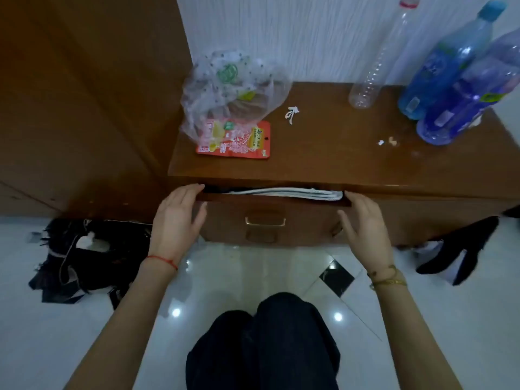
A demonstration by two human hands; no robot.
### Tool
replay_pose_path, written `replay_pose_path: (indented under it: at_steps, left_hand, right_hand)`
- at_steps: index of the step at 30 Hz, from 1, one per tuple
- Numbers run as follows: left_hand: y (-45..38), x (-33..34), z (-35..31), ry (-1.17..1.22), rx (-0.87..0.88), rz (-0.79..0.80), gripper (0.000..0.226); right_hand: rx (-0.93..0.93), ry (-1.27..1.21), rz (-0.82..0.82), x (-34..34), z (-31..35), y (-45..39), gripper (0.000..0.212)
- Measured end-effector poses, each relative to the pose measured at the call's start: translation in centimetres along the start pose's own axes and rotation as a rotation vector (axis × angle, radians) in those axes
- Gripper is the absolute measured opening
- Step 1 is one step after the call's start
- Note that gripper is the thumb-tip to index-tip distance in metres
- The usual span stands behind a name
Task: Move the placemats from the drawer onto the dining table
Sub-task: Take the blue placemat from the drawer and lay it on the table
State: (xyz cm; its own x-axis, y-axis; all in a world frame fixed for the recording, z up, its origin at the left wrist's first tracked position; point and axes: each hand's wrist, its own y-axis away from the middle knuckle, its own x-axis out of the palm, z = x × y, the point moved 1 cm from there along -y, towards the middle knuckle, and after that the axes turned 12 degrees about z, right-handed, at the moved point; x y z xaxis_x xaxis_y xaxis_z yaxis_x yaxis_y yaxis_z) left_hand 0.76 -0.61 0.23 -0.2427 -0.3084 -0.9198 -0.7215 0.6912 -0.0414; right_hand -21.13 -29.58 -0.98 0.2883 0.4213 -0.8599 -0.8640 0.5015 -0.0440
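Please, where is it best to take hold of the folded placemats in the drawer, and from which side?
Probably the near long edge of the placemats, reached from above through the drawer's narrow gap. They lie flat and stacked, mostly under the cabinet top, so open the drawer wider first.

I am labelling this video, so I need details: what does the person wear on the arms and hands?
Both forearms are bare, with no sleeves in view. The left hand has a thin red string bracelet at the wrist. The right hand has gold-coloured bracelets at the wrist, one thin and one wider band. No gloves or rings can be seen.
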Motion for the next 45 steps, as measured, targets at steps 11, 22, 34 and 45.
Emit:
replay_pose_path:
  at_steps: [11,22,34,45]
  left_hand:
    - [0.3,4.6,2.2,-0.056,0.057,-0.173,0.036]
    - [8.2,4.9,1.9,-0.071,0.105,-0.198,0.034]
    - [15.3,5.6,2.8,-0.068,0.13,-0.181,0.04]
    - [13.5,4.3,0.4,0.0,0.19,-0.204,0.039]
  right_hand:
    - [-0.072,0.084,-0.166,3.7,-2.1,0.8,0.04]
    - [-0.098,0.031,-0.207,4.1,-0.7,8.7,0.038]
    - [-0.058,0.05,-0.241,4.9,0.8,16.2,0.036]
    - [-0.035,-0.027,-0.352,2.9,2.4,12.9,0.029]
